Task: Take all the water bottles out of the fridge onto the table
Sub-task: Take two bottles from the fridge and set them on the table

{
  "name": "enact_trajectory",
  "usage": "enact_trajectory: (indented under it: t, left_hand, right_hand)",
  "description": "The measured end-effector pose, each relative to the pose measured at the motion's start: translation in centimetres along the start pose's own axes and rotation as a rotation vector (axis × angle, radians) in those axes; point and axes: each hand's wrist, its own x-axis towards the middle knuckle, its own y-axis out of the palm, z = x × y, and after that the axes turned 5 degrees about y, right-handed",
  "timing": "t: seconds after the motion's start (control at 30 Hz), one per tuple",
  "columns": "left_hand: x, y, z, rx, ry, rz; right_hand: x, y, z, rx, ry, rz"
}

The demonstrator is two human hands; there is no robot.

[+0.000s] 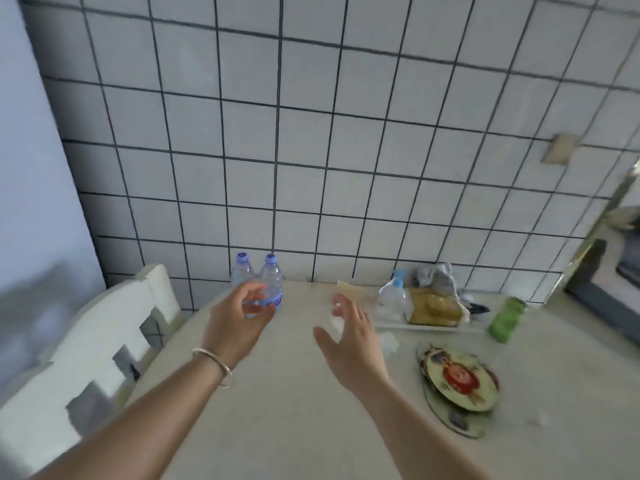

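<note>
**Two bottles on the table, both hands held loose above it**

A person's bare forearms reach out over a pale table (294,393) set against a white-tiled wall (346,133). The left hand (239,320), a thin metal bangle (213,365) at its wrist, is raised with fingers gently curved and spread, holding nothing; it hangs just in front of two clear water bottles (272,289) with lilac caps, which stand upright side by side at the table's far edge, close to the wall. Whether the fingertips touch the nearer bottle cannot be told through the blur. The right hand (349,334) is lifted palm inward, fingers straight and parted, thumb out to the side, also holding nothing. Further right on the table lie a tray of wrapped food (433,306), a green bottle (507,320) and a stack of round illustrated mats (460,379). A white chair (86,358) stands at the table's left side.
</note>
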Motion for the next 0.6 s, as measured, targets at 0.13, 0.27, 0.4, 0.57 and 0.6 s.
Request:
enact_trajectory:
  t: [0.13, 0.27, 0.4, 0.57, 0.6]
  left_hand:
    - [-7.6, -2.1, -5.7, 0.043, 0.054, -0.028]
    - [-14.3, -3.7, -10.5, 0.032, 0.063, -0.022]
    - [-20.0, -5.3, -12.7, -0.002, 0.078, 0.036]
    - [-25.7, -7.1, -15.3, -0.001, 0.121, 0.047]
    - [-27.0, -7.7, -15.6, -0.002, 0.127, 0.05]
  right_hand:
    - [-8.4, -5.1, 0.1, 0.0, -0.024, -0.004]
    - [-14.9, -9.2, 1.5, 0.007, -0.024, -0.028]
    - [-20.6, -11.8, 3.4, -0.006, 0.005, -0.08]
    - [-27.3, -12.8, 5.3, 0.04, 0.049, -0.167]
    - [-28.9, -12.7, 5.8, 0.043, 0.057, -0.184]
